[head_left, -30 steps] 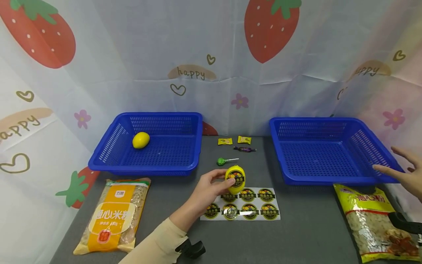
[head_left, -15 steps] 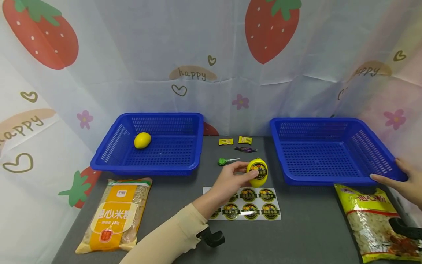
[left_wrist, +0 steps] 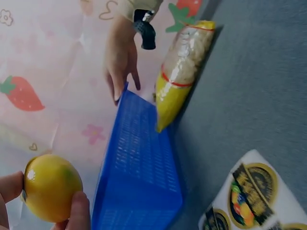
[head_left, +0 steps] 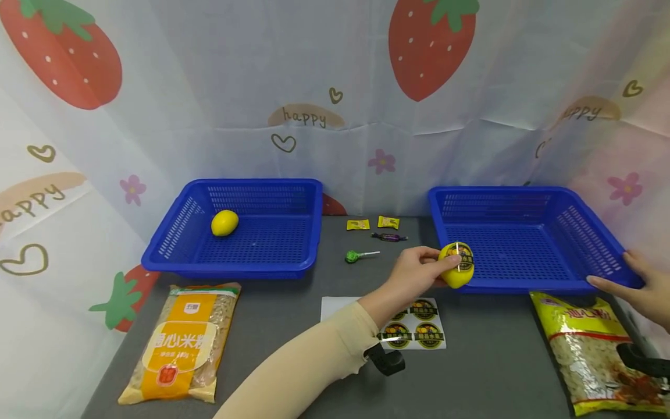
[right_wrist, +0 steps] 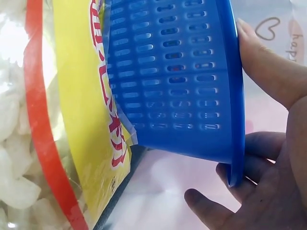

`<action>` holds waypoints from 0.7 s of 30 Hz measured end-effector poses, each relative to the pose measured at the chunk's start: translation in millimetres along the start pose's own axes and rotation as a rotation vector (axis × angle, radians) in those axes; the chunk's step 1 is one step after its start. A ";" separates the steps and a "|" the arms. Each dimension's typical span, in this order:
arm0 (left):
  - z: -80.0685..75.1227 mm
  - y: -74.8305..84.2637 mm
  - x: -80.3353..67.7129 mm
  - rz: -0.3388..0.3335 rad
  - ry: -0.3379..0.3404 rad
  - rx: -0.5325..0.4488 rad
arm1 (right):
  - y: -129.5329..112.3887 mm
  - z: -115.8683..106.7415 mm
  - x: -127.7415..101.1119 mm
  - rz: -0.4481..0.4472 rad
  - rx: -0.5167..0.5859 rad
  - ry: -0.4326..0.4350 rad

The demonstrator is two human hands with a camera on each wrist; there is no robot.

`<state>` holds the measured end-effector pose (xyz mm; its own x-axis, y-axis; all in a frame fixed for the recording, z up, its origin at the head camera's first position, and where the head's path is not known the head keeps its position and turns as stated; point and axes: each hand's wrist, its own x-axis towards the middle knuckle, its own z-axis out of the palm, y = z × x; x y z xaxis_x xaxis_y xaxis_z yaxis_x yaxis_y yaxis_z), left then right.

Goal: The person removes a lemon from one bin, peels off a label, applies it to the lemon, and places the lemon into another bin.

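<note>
My left hand point(head_left: 413, 273) pinches a yellow lemon point(head_left: 450, 278) between thumb and fingers, over the near-left rim of the right blue basket point(head_left: 523, 286). A round black and gold sticker point(head_left: 459, 256) is on the lemon's near side. In the left wrist view, the lemon's point(left_wrist: 53, 189) plain side shows between fingertips. My right hand point(head_left: 641, 288) grips that basket's right corner, thumb on the rim point(right_wrist: 236, 96) and fingers curled behind it. Below the left forearm lies a sheet of round stickers point(head_left: 429, 326), partly hidden by the sleeve.
A second lemon point(head_left: 225, 223) sits in the left blue basket point(head_left: 230, 269). Between the baskets lie a green lollipop point(head_left: 352, 256), a purple candy point(head_left: 389, 237) and two yellow candies point(head_left: 358, 224). Food bags lie at left point(head_left: 178, 343) and right point(head_left: 602, 361). A printed curtain point(head_left: 235, 70) hangs behind.
My left hand has carried the lemon rightward from above the sticker sheet to the right basket's rim. My right hand has reached in and taken hold of that basket's corner.
</note>
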<state>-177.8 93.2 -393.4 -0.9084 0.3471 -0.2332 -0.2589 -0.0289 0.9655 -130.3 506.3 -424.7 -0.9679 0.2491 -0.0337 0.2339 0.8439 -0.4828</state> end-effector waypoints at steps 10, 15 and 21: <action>26.5 5.8 20.4 -0.034 0.142 0.027 | -4.5 -2.5 -1.2 0.039 -0.025 -0.034; 28.8 5.5 20.0 -0.028 0.171 0.041 | -5.8 -3.2 -0.7 0.044 -0.043 -0.043; 30.6 4.6 17.7 -0.029 0.174 0.079 | -2.9 -2.0 1.0 0.031 -0.036 -0.045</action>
<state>-185.0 127.9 -389.6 -0.9457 0.1791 -0.2711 -0.2655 0.0549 0.9625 -131.7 505.0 -421.6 -0.9631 0.2544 -0.0873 0.2660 0.8529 -0.4491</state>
